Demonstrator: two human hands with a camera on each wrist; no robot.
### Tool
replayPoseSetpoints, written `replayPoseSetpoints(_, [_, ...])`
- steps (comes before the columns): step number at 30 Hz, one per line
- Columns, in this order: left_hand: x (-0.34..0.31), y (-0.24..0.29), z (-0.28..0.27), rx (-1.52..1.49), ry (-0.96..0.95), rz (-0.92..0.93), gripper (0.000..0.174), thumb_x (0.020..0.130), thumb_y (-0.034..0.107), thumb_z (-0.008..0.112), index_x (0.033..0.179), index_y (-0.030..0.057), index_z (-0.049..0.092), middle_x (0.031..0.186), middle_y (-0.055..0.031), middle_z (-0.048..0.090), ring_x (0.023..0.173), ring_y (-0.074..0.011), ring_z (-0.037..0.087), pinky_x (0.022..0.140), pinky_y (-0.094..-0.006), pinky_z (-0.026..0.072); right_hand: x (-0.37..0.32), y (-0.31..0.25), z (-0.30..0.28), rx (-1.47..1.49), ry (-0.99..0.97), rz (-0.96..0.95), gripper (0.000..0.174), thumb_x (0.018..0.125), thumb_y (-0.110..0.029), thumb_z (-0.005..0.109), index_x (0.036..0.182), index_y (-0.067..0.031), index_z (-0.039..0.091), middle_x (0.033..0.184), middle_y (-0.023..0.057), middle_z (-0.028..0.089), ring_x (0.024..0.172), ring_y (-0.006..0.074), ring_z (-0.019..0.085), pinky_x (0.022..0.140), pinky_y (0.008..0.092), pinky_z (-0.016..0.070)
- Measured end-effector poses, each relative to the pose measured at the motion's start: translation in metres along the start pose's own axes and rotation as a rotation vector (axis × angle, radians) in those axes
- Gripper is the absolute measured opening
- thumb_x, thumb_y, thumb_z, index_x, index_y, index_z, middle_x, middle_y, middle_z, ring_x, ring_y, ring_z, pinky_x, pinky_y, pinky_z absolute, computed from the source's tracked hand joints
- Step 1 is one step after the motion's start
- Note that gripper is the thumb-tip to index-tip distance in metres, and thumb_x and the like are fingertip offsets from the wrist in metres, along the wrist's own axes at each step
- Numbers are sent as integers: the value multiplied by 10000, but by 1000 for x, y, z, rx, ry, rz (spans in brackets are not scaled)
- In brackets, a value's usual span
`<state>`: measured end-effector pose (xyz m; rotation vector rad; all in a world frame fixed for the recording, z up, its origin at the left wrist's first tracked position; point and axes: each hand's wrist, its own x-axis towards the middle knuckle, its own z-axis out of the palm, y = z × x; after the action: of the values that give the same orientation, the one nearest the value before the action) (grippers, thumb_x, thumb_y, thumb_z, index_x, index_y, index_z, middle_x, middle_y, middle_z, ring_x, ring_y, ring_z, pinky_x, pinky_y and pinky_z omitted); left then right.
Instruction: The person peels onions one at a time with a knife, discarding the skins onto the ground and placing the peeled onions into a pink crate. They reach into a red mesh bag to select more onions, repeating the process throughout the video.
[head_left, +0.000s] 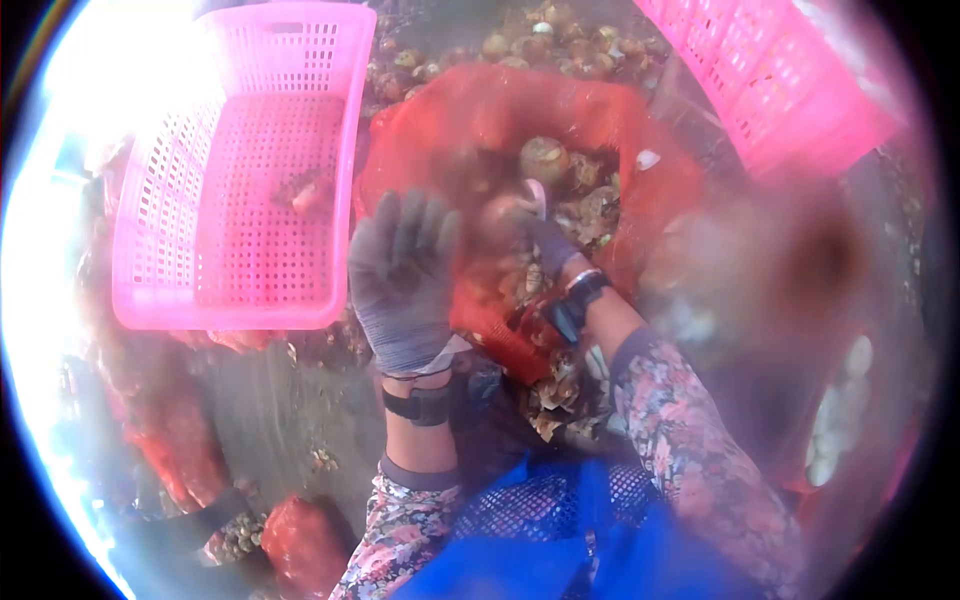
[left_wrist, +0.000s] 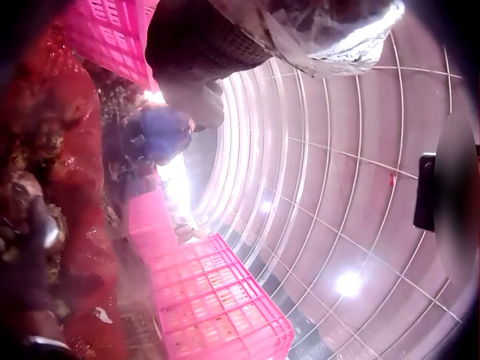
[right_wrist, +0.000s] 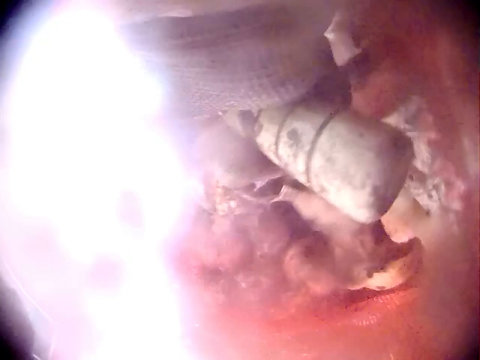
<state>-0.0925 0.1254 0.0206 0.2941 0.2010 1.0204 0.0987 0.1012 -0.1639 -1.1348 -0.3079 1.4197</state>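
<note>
My gloved left hand [head_left: 402, 285] is raised between a pink basket [head_left: 350, 200] and a red mesh bag [head_left: 410, 140], its fingers loosely bent. Nothing shows in it. In the left wrist view its dark glove [left_wrist: 206, 45] hangs at the top. My gloved right hand [head_left: 548, 242] is over the mouth of the red bag and grips a small knife with a curved blade [head_left: 538, 197]. Its pale, tapered handle [right_wrist: 337, 161] with two grooves sticks out below the glove [right_wrist: 232, 64] in the right wrist view. Onions [head_left: 545, 160] and loose papery skins lie around it in the bag.
Another pink basket [head_left: 770, 90] stands tilted at the upper right. More onions [head_left: 540, 40] are heaped beyond the bag. A red sack [head_left: 305, 545] lies at the lower left. In the left wrist view, another person [left_wrist: 161, 135] and pink crates [left_wrist: 225, 300] appear.
</note>
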Motion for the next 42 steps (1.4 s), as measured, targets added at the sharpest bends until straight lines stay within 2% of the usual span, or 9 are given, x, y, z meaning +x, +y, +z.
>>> replayPoseSetpoints(4, [10, -33, -25, 494, -1, 26, 451, 985, 340, 557, 1269, -10, 566, 1260, -211, 611, 1193, -348, 585, 1043, -496, 475, -43, -52, -12, -112, 85, -271, 814, 803, -314, 771, 1466, -87, 357, 985, 51, 659, 696, 110, 597, 582, 279, 503])
replayPoseSetpoints(9, [-2, -89, -1, 348, 48, -368, 440, 961, 405, 595, 1252, 75, 586, 1223, -159, 628, 1130, -304, 613, 984, -472, 501, -130, -112, 11, -363, 192, -673, 710, 855, -259, 734, 1441, -29, 404, 1165, 107, 655, 850, 107, 620, 704, 280, 533])
replayPoseSetpoints(10, [-7, -99, 3, 462, -144, -357, 466, 936, 459, 620, 1248, 114, 589, 1170, -113, 642, 1097, -271, 616, 955, -454, 510, -144, -116, 11, -368, 169, -725, 670, 869, -257, 720, 1426, -23, 431, 1178, 113, 656, 884, 116, 624, 734, 284, 536])
replayPoseSetpoints(15, [-41, -124, 41, 443, -186, -415, 579, 905, 535, 623, 1307, 130, 524, 1181, -70, 606, 1107, -225, 592, 983, -449, 486, -209, -124, 2, -643, 65, -1023, 411, 936, -218, 638, 1294, -22, 597, 1208, 125, 665, 997, 155, 638, 853, 306, 530])
replayPoseSetpoints(21, [-54, -123, 66, 639, -269, -335, 608, 828, 324, 765, 1316, 98, 481, 1274, -106, 540, 1146, -241, 566, 962, -430, 509, -300, -166, -5, -879, 18, -718, 444, 887, -169, 653, 1326, -118, 601, 1107, 91, 714, 871, 132, 662, 760, 303, 531])
replayPoseSetpoints(24, [-42, -125, 61, 1287, -407, 216, 776, 673, 169, 884, 1286, 65, 421, 1242, -99, 514, 1136, -224, 549, 970, -375, 497, -312, -163, -20, -1067, 252, -664, 462, 854, -162, 663, 1312, -131, 610, 1002, 103, 712, 769, 169, 663, 694, 332, 528])
replayPoseSetpoints(27, [-36, -125, 58, 1561, -592, 460, 893, 588, 166, 933, 1278, 50, 378, 1207, -89, 507, 1127, -211, 542, 983, -350, 483, -314, -143, -24, -1116, 344, -675, 471, 851, -145, 648, 1319, -146, 598, 911, 136, 689, 737, 242, 668, 679, 364, 529])
replayPoseSetpoints(31, [-44, -126, 57, 1519, -777, 401, 914, 578, 146, 934, 1299, 58, 381, 1221, -96, 517, 1135, -207, 548, 990, -347, 484, -297, -126, -26, -1168, 319, -1000, 524, 856, -119, 624, 1367, -201, 550, 886, 163, 683, 751, 325, 671, 691, 406, 533])
replayPoseSetpoints(42, [-53, -100, 68, 1357, -708, 83, 859, 553, 130, 944, 1260, 46, 464, 1191, -77, 576, 1109, -164, 570, 959, -335, 507, -301, -129, -32, -1170, 134, -660, 618, 868, -37, 574, 1434, -272, 490, 876, 205, 660, 661, 302, 624, 649, 382, 509])
